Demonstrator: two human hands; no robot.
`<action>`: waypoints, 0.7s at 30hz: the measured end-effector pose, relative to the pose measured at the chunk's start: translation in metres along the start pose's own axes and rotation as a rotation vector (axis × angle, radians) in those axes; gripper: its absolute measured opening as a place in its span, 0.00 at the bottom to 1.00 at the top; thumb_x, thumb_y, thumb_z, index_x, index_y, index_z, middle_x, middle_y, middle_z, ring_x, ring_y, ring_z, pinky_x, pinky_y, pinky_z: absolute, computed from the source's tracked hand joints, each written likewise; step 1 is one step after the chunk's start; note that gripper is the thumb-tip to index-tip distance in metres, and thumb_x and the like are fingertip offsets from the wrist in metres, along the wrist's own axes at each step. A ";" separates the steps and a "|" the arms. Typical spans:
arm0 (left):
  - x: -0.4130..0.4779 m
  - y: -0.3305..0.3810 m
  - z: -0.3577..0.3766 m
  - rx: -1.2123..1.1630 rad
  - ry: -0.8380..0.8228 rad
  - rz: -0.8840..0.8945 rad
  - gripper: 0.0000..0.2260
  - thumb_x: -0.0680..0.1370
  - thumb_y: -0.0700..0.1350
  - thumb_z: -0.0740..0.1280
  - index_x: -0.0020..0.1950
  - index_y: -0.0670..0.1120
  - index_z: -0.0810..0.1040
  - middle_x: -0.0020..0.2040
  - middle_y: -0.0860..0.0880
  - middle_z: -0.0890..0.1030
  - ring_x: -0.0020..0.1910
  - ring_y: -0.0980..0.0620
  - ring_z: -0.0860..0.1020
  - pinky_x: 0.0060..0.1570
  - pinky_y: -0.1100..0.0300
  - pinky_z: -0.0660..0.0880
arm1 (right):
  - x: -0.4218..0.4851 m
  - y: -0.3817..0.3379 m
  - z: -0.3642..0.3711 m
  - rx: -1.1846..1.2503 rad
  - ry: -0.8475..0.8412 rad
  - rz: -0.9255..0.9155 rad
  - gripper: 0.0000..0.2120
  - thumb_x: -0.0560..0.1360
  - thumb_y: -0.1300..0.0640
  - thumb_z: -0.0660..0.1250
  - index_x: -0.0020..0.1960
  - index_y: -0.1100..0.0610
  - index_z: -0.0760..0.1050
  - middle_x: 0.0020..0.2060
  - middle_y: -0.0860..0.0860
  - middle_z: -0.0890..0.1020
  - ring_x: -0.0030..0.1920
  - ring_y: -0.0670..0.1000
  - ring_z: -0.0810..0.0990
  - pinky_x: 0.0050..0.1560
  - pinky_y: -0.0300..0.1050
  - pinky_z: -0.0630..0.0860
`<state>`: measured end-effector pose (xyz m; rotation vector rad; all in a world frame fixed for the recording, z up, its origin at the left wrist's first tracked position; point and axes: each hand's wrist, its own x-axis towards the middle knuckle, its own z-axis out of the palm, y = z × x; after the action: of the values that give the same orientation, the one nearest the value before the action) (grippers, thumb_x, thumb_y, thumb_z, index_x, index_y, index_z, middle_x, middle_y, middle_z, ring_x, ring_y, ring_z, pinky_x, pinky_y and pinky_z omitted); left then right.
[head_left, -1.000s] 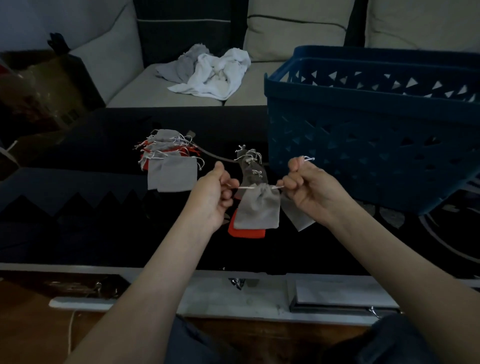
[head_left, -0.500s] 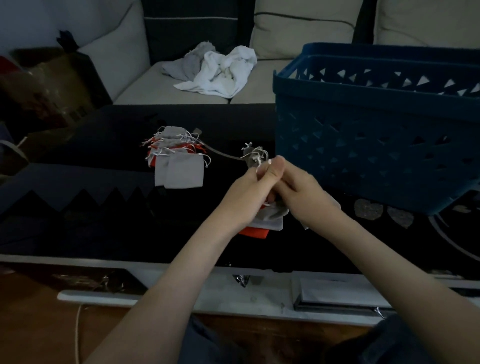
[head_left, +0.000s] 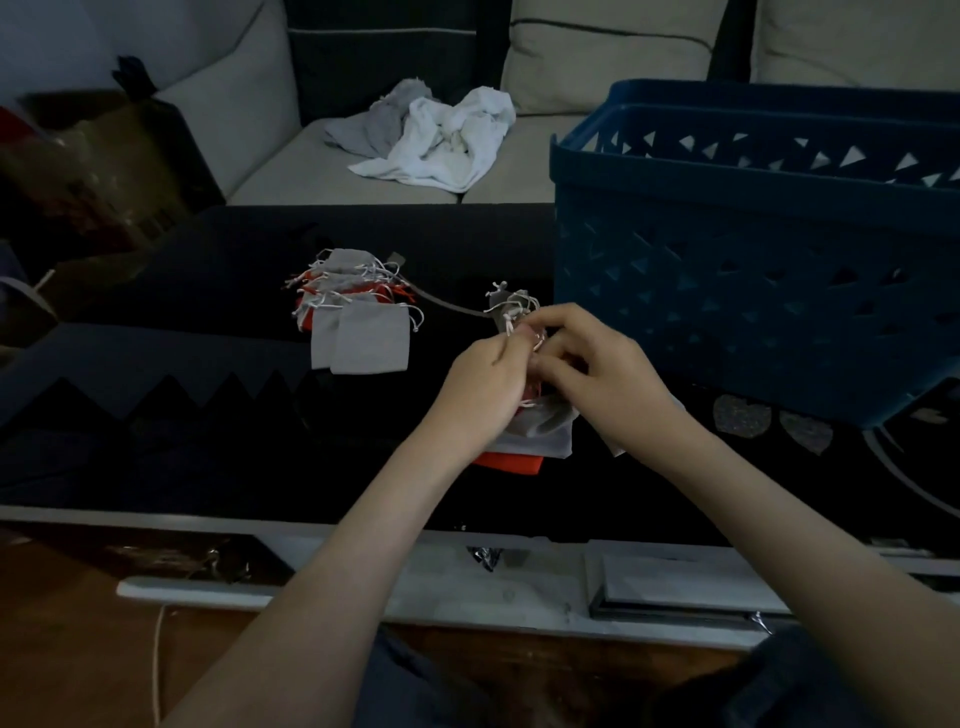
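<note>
- Your left hand (head_left: 485, 387) and right hand (head_left: 602, 374) meet over the middle of the table (head_left: 208, 415), just in front of the basket (head_left: 727, 291).
- Both hands have their fingers curled in, thumb and forefinger pinching the white cord (head_left: 508, 326) at the neck of a grey pouch (head_left: 540, 434).
- The pouch hangs below your hands, its body sagging onto other pouches that lie flat on the table, an orange one (head_left: 511, 462) showing underneath.
- I judge that you are mid-way through closing or knotting this one pouch; whether the neck is fully drawn I cannot tell, your fingers hide it.
- A pile (head_left: 369, 338) of grey and orange pouches lies well to the left, and a small bunch (head_left: 511, 304) with gathered tops sits just beyond your fingertips.
- Which heap is finished I cannot tell, but several pouches have plainly been handled.
- Left to do, as I read it: finish this cord, set the pouch aside, then take the ones under your hands.
</note>
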<state>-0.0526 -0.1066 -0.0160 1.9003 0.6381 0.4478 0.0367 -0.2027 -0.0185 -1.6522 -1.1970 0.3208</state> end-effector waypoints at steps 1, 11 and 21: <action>0.000 -0.001 -0.001 -0.036 0.018 -0.002 0.17 0.83 0.48 0.54 0.43 0.48 0.80 0.44 0.45 0.83 0.49 0.49 0.81 0.56 0.48 0.75 | 0.000 0.000 0.000 0.035 0.021 0.008 0.09 0.76 0.63 0.65 0.55 0.54 0.75 0.34 0.48 0.82 0.39 0.44 0.82 0.44 0.35 0.77; -0.001 0.000 -0.002 0.009 -0.013 0.023 0.20 0.83 0.47 0.55 0.33 0.44 0.74 0.30 0.50 0.76 0.34 0.54 0.76 0.43 0.59 0.72 | 0.003 0.004 0.003 -0.130 0.072 0.073 0.07 0.77 0.64 0.64 0.54 0.57 0.75 0.36 0.48 0.81 0.36 0.42 0.78 0.39 0.29 0.73; 0.002 -0.002 -0.008 -0.134 0.118 0.034 0.16 0.82 0.45 0.59 0.36 0.43 0.75 0.28 0.55 0.76 0.30 0.60 0.74 0.37 0.65 0.71 | 0.005 0.002 -0.002 0.147 0.072 0.143 0.12 0.75 0.64 0.67 0.51 0.49 0.70 0.35 0.46 0.80 0.38 0.44 0.78 0.44 0.38 0.75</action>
<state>-0.0560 -0.0992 -0.0144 1.7690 0.6376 0.6133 0.0420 -0.1997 -0.0174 -1.6107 -0.9807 0.4254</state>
